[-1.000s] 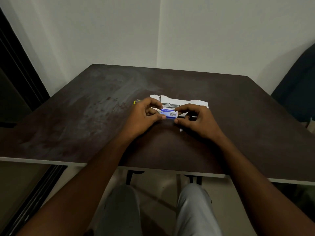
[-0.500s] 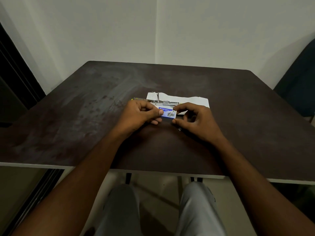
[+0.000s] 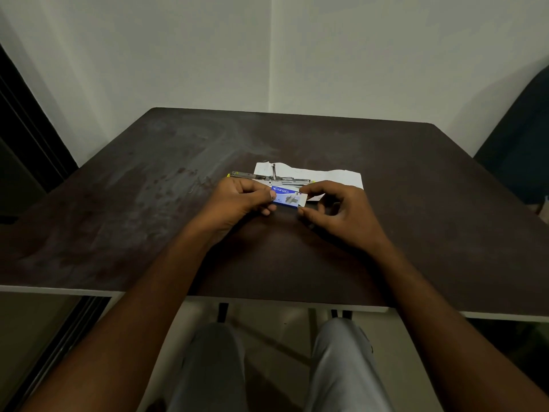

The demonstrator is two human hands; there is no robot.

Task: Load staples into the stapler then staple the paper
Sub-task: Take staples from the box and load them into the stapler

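Observation:
A small blue and white staple box (image 3: 286, 196) is held just above the dark table (image 3: 416, 233). My left hand (image 3: 240, 200) grips its left end between thumb and fingers. My right hand (image 3: 338, 214) pinches the white flap at its right end with thumb and forefinger. Behind the box lies a metal stapler (image 3: 271, 177) swung open, its yellow tip at the left, partly resting on a white sheet of paper (image 3: 332, 178). The box's contents are hidden.
The table's near edge (image 3: 267, 298) runs across the lower view, with my knees below it. A dark chair (image 3: 517, 138) stands at the right. White walls meet in a corner behind the table. A dark doorframe is on the left.
The box has tilted so its printed blue face shows more. My right thumb and forefinger have shifted onto the white end flap. Both hands stay in the same place.

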